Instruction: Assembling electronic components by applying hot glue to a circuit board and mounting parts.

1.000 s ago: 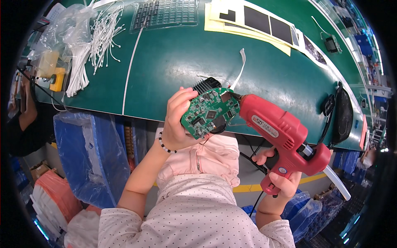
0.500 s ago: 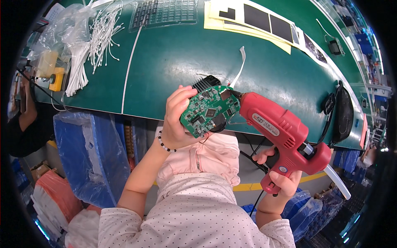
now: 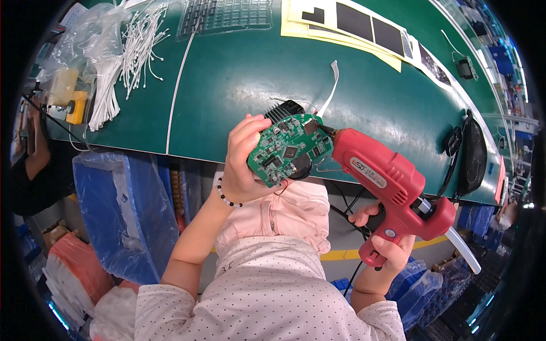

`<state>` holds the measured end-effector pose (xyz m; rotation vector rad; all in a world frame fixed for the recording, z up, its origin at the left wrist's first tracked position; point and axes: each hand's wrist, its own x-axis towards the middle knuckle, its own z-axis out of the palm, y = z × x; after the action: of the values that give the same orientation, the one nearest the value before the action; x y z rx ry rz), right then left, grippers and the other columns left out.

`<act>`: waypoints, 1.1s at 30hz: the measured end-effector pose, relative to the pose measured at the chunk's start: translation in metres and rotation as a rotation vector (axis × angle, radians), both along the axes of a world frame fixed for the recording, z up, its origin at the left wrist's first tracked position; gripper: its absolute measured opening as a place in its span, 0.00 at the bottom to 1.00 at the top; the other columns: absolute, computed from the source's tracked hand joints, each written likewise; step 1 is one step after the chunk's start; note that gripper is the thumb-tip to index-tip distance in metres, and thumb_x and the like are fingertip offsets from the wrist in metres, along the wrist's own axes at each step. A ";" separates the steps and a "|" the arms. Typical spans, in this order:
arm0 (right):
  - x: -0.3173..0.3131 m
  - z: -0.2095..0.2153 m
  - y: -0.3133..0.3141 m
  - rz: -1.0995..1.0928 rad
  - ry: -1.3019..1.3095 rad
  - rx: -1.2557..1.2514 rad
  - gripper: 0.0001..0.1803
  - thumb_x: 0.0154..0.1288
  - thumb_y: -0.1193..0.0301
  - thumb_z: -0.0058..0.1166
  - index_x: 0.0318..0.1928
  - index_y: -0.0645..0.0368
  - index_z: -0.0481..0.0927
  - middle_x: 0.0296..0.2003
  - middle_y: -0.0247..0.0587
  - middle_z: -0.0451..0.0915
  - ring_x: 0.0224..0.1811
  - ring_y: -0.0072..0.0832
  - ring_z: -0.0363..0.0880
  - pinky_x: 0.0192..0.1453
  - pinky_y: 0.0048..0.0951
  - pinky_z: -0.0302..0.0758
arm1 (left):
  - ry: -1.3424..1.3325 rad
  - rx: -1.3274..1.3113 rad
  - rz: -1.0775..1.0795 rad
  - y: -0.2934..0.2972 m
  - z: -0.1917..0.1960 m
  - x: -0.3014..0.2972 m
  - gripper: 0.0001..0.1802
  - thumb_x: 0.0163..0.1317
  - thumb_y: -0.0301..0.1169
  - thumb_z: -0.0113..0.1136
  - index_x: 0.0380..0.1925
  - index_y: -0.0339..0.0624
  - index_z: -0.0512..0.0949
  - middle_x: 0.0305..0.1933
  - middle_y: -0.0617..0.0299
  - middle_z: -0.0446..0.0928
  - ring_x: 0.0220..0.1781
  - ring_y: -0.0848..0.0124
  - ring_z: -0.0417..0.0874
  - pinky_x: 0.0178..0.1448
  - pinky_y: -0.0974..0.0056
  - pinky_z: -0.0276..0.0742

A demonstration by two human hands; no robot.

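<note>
My left hand (image 3: pixel 243 156) grips a green circuit board (image 3: pixel 287 149) by its left edge, tilted just off the bench's near edge. A black finned heat sink (image 3: pixel 282 111) sits behind the board, and a white flat cable (image 3: pixel 331 91) sticks up from its upper right. My right hand (image 3: pixel 389 241) is wrapped round the handle of a red hot glue gun (image 3: pixel 378 170). The gun's dark nozzle (image 3: pixel 326 130) is at the board's upper right edge, by the cable's base; whether it touches cannot be made out. A translucent glue stick (image 3: pixel 463 250) protrudes from the gun's rear.
On the green bench (image 3: pixel 227 74) lie white cable ties (image 3: pixel 139 51), a clear compartment tray (image 3: pixel 227 17), yellow-backed sheets (image 3: pixel 347 28) and a black pouch (image 3: pixel 472 153). Below left stands a plastic-lined blue bin (image 3: pixel 116 216). Another person's arm (image 3: pixel 38 142) shows at far left.
The board and the glue gun's nozzle have shifted very slightly; both hands keep their hold.
</note>
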<state>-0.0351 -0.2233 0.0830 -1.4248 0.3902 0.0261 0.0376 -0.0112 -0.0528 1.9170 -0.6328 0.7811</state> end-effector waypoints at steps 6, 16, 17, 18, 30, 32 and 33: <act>-0.003 -0.001 -0.007 0.070 0.020 0.092 0.32 0.33 0.74 0.50 0.47 0.73 0.68 0.34 0.49 0.74 0.35 0.37 0.74 0.45 0.39 0.70 | -0.008 -0.042 0.006 -0.002 0.001 0.000 0.47 0.37 0.43 0.72 0.54 0.41 0.54 0.53 0.44 0.65 0.53 0.50 0.69 0.59 0.46 0.62; -0.004 -0.003 -0.010 0.071 0.024 0.078 0.32 0.33 0.74 0.50 0.47 0.73 0.67 0.33 0.50 0.74 0.35 0.38 0.74 0.45 0.38 0.70 | -0.013 0.018 0.001 0.000 0.002 0.001 0.53 0.32 0.43 0.75 0.55 0.40 0.52 0.52 0.42 0.64 0.53 0.51 0.69 0.60 0.46 0.63; -0.004 -0.003 -0.010 0.075 0.028 0.078 0.32 0.34 0.74 0.50 0.47 0.73 0.67 0.33 0.50 0.74 0.35 0.38 0.74 0.45 0.38 0.70 | -0.009 0.020 0.001 0.000 0.002 0.001 0.53 0.32 0.43 0.75 0.55 0.40 0.52 0.52 0.42 0.64 0.53 0.51 0.69 0.60 0.46 0.63; -0.004 -0.003 -0.010 0.076 0.029 0.079 0.32 0.34 0.74 0.50 0.47 0.73 0.67 0.33 0.50 0.74 0.35 0.38 0.74 0.45 0.38 0.70 | -0.004 0.023 0.002 0.001 0.002 0.001 0.53 0.32 0.43 0.75 0.55 0.40 0.52 0.52 0.43 0.64 0.53 0.51 0.69 0.60 0.46 0.63; 0.001 0.000 -0.003 0.016 0.008 0.080 0.32 0.33 0.74 0.50 0.47 0.74 0.66 0.33 0.51 0.73 0.35 0.37 0.73 0.44 0.38 0.70 | 0.004 0.020 0.000 0.001 0.001 0.000 0.53 0.33 0.44 0.75 0.55 0.40 0.51 0.52 0.43 0.64 0.54 0.51 0.69 0.60 0.46 0.63; 0.002 -0.001 -0.005 0.058 -0.009 0.082 0.32 0.33 0.74 0.50 0.46 0.74 0.67 0.33 0.51 0.73 0.35 0.38 0.73 0.44 0.38 0.70 | -0.001 0.018 0.000 0.001 0.002 0.000 0.53 0.33 0.45 0.75 0.55 0.40 0.51 0.52 0.43 0.64 0.54 0.51 0.69 0.60 0.46 0.63; 0.003 -0.001 -0.005 0.058 -0.009 0.082 0.32 0.33 0.74 0.50 0.46 0.74 0.67 0.33 0.51 0.73 0.35 0.38 0.73 0.44 0.38 0.70 | -0.006 0.018 0.000 0.001 0.001 0.000 0.53 0.33 0.45 0.75 0.55 0.40 0.51 0.52 0.43 0.64 0.54 0.51 0.69 0.60 0.46 0.63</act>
<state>-0.0325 -0.2285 0.0818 -1.3547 0.3367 0.0825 0.0380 -0.0104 -0.0515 1.9317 -0.6454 0.7845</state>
